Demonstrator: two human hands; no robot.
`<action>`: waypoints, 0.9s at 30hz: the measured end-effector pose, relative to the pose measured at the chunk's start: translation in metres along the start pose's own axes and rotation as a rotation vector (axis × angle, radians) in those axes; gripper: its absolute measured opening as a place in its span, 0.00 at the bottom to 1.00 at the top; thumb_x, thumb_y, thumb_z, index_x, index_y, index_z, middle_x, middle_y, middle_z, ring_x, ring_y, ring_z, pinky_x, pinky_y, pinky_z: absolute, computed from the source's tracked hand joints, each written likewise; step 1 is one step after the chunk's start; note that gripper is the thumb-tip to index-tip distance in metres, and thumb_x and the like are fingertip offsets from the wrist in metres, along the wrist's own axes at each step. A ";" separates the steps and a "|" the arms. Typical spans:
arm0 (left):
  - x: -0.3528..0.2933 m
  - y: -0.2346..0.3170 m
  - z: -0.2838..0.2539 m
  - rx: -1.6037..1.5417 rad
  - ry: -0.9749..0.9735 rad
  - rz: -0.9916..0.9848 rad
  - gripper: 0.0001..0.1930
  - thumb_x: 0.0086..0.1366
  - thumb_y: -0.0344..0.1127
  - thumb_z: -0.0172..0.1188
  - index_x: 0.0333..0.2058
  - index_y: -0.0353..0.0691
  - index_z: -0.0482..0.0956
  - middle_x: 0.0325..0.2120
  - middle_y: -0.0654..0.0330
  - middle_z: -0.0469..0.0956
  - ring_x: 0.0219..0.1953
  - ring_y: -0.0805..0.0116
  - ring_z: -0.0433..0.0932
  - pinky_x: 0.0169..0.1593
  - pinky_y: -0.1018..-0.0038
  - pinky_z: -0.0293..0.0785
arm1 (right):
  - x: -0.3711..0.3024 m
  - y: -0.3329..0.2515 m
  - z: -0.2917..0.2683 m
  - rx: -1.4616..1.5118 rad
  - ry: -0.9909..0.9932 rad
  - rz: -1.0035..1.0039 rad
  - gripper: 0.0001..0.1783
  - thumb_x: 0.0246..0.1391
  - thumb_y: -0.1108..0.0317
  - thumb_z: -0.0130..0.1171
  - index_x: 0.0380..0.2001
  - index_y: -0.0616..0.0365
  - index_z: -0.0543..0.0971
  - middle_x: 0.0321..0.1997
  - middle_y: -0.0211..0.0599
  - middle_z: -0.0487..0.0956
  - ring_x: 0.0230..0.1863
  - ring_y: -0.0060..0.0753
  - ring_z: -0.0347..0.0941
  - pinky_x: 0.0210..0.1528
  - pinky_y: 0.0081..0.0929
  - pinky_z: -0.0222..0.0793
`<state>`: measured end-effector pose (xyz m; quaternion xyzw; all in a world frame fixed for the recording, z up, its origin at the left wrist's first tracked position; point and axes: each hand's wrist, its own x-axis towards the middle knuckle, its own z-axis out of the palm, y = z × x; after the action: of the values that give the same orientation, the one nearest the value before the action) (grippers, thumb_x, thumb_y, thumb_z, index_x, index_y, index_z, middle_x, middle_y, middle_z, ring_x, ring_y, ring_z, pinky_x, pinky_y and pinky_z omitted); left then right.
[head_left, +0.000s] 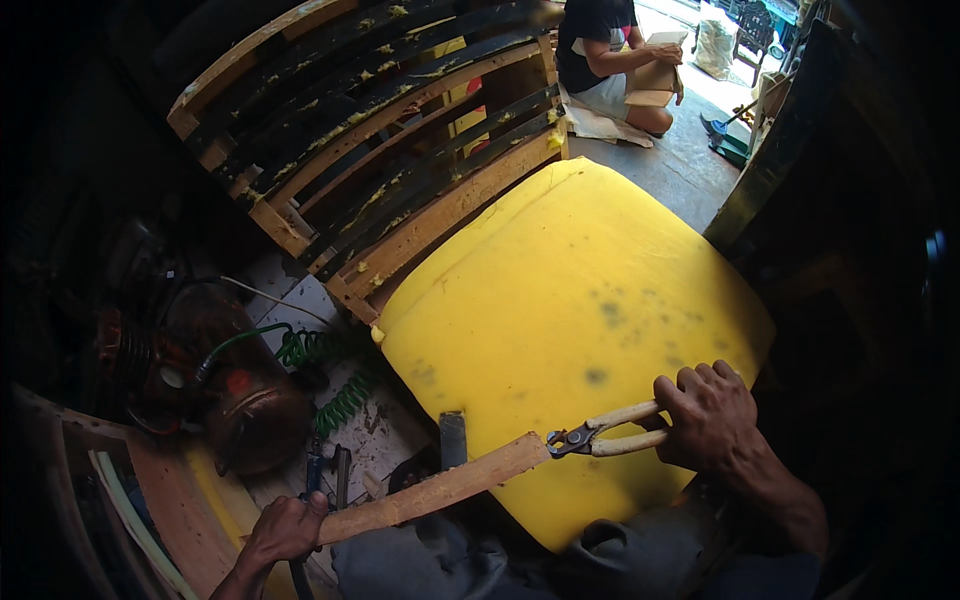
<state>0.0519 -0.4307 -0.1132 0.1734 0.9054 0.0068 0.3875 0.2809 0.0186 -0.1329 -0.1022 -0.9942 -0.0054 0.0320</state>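
My left hand [285,527] is closed around the left end of a flat, rough wooden strip [440,495], which slants up to the right above my lap. In my right hand [712,418] is a pair of pincers [610,432] with cream-coloured handles. Their metal jaws are at the strip's right end; whether they bite on a nail there is too small to tell. Under the pincers spreads a large yellow foam cushion [550,290] with dark stains. A dark, block-like end [453,438] stands up at the cushion's near left edge, beside the strip.
A slatted wooden frame [400,110] with foam scraps rises behind the cushion. On the left are an air compressor tank [250,405], a green coiled hose [342,400] and a dark tool [318,470]. Farther back, a person [600,65] sits holding cardboard [655,80].
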 end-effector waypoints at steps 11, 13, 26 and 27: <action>-0.019 0.035 0.038 0.019 0.091 -0.204 0.51 0.75 0.70 0.22 0.29 0.24 0.82 0.27 0.31 0.80 0.44 0.32 0.82 0.51 0.48 0.72 | -0.059 -0.047 0.008 0.042 0.022 0.512 0.13 0.44 0.64 0.71 0.24 0.54 0.74 0.22 0.41 0.73 0.26 0.44 0.72 0.35 0.44 0.63; -0.018 0.044 0.041 -0.038 0.066 -0.211 0.51 0.75 0.70 0.22 0.29 0.26 0.85 0.28 0.29 0.81 0.46 0.30 0.81 0.55 0.47 0.72 | -0.061 -0.049 0.006 0.028 0.056 0.552 0.11 0.47 0.65 0.70 0.26 0.55 0.76 0.24 0.43 0.75 0.28 0.46 0.73 0.37 0.44 0.64; 0.021 0.061 0.028 -0.003 0.200 0.109 0.51 0.75 0.69 0.26 0.27 0.22 0.84 0.24 0.27 0.78 0.40 0.26 0.81 0.49 0.46 0.75 | -0.082 -0.041 0.012 0.032 0.106 0.657 0.12 0.55 0.62 0.66 0.33 0.56 0.76 0.30 0.43 0.77 0.34 0.46 0.76 0.45 0.47 0.67; 0.021 0.053 0.019 0.002 0.190 0.160 0.50 0.75 0.68 0.27 0.27 0.22 0.84 0.23 0.27 0.77 0.39 0.26 0.81 0.48 0.46 0.75 | -0.084 -0.032 0.009 0.018 0.165 0.568 0.11 0.54 0.64 0.67 0.34 0.56 0.76 0.30 0.42 0.77 0.35 0.46 0.76 0.47 0.47 0.67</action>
<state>0.0689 -0.3764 -0.1333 0.2441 0.9213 0.0532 0.2979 0.3562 -0.0295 -0.1475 -0.3753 -0.9199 0.0045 0.1139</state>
